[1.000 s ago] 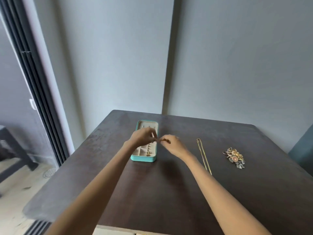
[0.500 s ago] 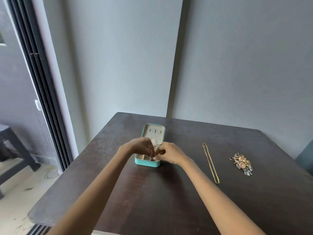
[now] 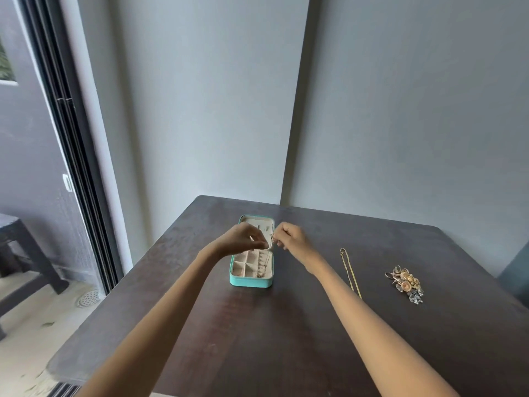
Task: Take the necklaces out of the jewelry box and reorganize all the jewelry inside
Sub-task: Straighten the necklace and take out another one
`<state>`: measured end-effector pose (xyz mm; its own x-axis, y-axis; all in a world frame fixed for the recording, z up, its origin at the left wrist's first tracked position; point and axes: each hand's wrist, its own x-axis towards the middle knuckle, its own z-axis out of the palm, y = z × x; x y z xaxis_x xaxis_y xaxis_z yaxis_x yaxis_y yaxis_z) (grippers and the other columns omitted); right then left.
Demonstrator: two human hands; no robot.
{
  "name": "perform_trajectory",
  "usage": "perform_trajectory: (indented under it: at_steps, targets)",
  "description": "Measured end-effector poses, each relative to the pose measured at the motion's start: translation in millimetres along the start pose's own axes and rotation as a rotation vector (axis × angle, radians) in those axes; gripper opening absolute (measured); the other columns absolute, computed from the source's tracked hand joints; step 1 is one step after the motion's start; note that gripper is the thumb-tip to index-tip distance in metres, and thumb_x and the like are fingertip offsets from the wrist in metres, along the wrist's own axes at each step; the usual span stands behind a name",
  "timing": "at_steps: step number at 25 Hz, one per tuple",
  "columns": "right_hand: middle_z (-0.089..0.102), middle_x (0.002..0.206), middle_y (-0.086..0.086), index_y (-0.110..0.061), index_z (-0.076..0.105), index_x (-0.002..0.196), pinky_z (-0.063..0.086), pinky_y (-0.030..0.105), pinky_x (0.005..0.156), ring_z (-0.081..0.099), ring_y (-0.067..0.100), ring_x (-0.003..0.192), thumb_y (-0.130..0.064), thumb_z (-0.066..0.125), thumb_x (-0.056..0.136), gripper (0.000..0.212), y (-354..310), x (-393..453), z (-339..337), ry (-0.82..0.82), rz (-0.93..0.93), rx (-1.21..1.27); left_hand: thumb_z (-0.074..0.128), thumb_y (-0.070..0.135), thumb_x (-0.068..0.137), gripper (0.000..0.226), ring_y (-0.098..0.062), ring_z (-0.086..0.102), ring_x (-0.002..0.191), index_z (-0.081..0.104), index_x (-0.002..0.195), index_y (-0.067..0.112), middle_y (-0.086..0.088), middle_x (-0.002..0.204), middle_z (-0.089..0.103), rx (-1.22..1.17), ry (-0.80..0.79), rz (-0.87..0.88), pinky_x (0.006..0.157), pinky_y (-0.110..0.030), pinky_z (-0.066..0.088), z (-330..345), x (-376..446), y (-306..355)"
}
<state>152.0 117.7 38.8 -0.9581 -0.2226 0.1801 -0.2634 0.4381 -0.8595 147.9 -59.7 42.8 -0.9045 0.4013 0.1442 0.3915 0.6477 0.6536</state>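
Grey walls met in a corner behind the dark wooden counter (image 3: 286, 325), sliding door track at left. We saw the teal jewelry box (image 3: 251, 277) lying open near the counter's middle, lid flat toward the wall, cream compartments showing. Our left hand (image 3: 240, 239) hovered over the hinge area, fingers curled, thumb and fingertips pinched together; what it pinched was too small to tell, probably the chain. Our right hand (image 3: 289, 237) sat just beside it, fingers curled, pinching the top of a thin necklace (image 3: 264, 263) that hung down into the box's right-side compartments; its lower end, a small pendant or clasp, rested by the near wall, details blurred. Left hand hid part of the lid's inside. A gold chain (image 3: 349, 273) lay straight on the counter right of the box, well apart. Farther right sat a jewelry pile (image 3: 406, 283), gold and silvery pieces tangled, individual items not separable. Both forearms cut off at the bottom edge.
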Motion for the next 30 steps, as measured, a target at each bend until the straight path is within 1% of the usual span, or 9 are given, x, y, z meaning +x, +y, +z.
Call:
perform_trajectory:
  at_steps: [3, 7, 10, 14, 17, 21, 24, 26, 30]
  targets:
    - [0.058, 0.069, 0.002, -0.013, 0.055, 0.072, 0.040, 0.017, 0.052, 0.050, 0.005, 0.054, -0.008, 0.046, 0.091, 0.022, -20.6, 2.2, -19.5, 0.066, -0.016, 0.199, 0.059, 0.013, 0.091, 0.009, 0.002, 0.061, 0.061, 0.062, 0.093, 0.006, -0.005, 0.085, 0.067, -0.230, 0.017, -0.006, 0.060, -0.009, 0.046, -3.2, 2.6, 19.7]
    - [0.062, 0.066, 0.005, -0.011, 0.055, 0.075, 0.046, 0.023, 0.055, 0.055, 0.012, 0.053, -0.009, 0.047, 0.090, 0.018, -39.0, 0.9, -39.5, 0.088, -0.001, 0.346, 0.060, 0.014, 0.091, 0.012, -0.014, 0.067, 0.076, 0.057, 0.101, 0.009, -0.008, 0.089, 0.068, -0.526, -0.016, 0.011, 0.075, -0.022, 0.051, -0.5, 8.1, 38.1]
    - [0.062, 0.064, 0.006, -0.009, 0.054, 0.077, 0.049, 0.026, 0.056, 0.058, 0.015, 0.051, -0.010, 0.048, 0.090, 0.014, -45.0, -1.2, -54.2, 0.133, -0.007, 0.429, 0.063, 0.004, 0.087, 0.006, -0.012, 0.065, 0.071, 0.063, 0.089, 0.009, -0.010, 0.083, 0.065, -0.575, -0.001, 0.073, 0.074, -0.020, 0.053, 5.2, 15.4, 52.5]
    - [0.059, 0.061, 0.004, -0.010, 0.054, 0.076, 0.047, 0.025, 0.055, 0.055, 0.018, 0.056, -0.011, 0.047, 0.089, 0.015, -42.8, -6.3, -70.4, 0.218, 0.028, 0.531, 0.064, 0.010, 0.087, 0.008, -0.008, 0.063, 0.063, 0.067, 0.080, 0.009, -0.001, 0.071, 0.066, -0.599, 0.083, 0.090, 0.068, -0.017, 0.052, 16.3, 22.9, 72.2]
    - [0.054, 0.057, 0.004, -0.012, 0.051, 0.076, 0.044, 0.024, 0.055, 0.052, 0.016, 0.056, -0.011, 0.045, 0.089, 0.015, -44.4, -6.9, -83.9, 0.291, 0.038, 0.698, 0.062, 0.010, 0.088, 0.009, -0.009, 0.063, 0.059, 0.066, 0.080, 0.007, 0.003, 0.065, 0.067, -0.663, 0.107, 0.123, 0.065, -0.017, 0.053, 19.3, 27.8, 82.1]
    - [0.052, 0.051, 0.001, -0.014, 0.047, 0.074, 0.043, 0.024, 0.056, 0.050, 0.014, 0.054, -0.002, 0.038, 0.086, 0.019, -49.3, -6.6, -101.9, 0.317, 0.033, 0.889, 0.054, 0.009, 0.094, 0.012, -0.014, 0.064, 0.056, 0.062, 0.085, 0.010, -0.007, 0.071, 0.066, -0.799, 0.166, 0.102, 0.061, -0.020, 0.054, 23.0, 35.5, 94.9]
    - [0.049, 0.053, 0.002, -0.014, 0.044, 0.072, 0.042, 0.026, 0.058, 0.049, 0.015, 0.056, 0.003, 0.035, 0.082, 0.021, -47.1, -9.9, -104.3, 0.271, 0.032, 0.864, 0.054, 0.013, 0.094, 0.006, -0.018, 0.063, 0.059, 0.059, 0.097, 0.011, -0.008, 0.075, 0.063, -0.874, 0.125, 0.058, 0.061, -0.023, 0.054, 30.8, 39.7, 101.8]
    - [0.047, 0.055, 0.003, -0.014, 0.044, 0.077, 0.041, 0.028, 0.059, 0.052, 0.014, 0.054, 0.003, 0.035, 0.080, 0.020, -44.7, -12.1, -103.6, 0.227, 0.051, 0.771, 0.058, 0.015, 0.092, 0.012, -0.019, 0.062, 0.062, 0.056, 0.103, 0.011, -0.008, 0.079, 0.062, -0.884, 0.071, 0.062, 0.065, -0.026, 0.055, 37.2, 42.4, 107.6]
    - [0.047, 0.056, 0.004, -0.011, 0.047, 0.090, 0.041, 0.029, 0.059, 0.050, 0.015, 0.052, 0.001, 0.035, 0.082, 0.019, -43.9, -10.9, -107.9, 0.208, 0.036, 0.663, 0.060, 0.010, 0.090, 0.009, -0.016, 0.056, 0.054, 0.055, 0.097, 0.009, -0.009, 0.077, 0.058, -0.908, 0.120, 0.086, 0.064, -0.027, 0.056, 45.9, 49.0, 113.0]
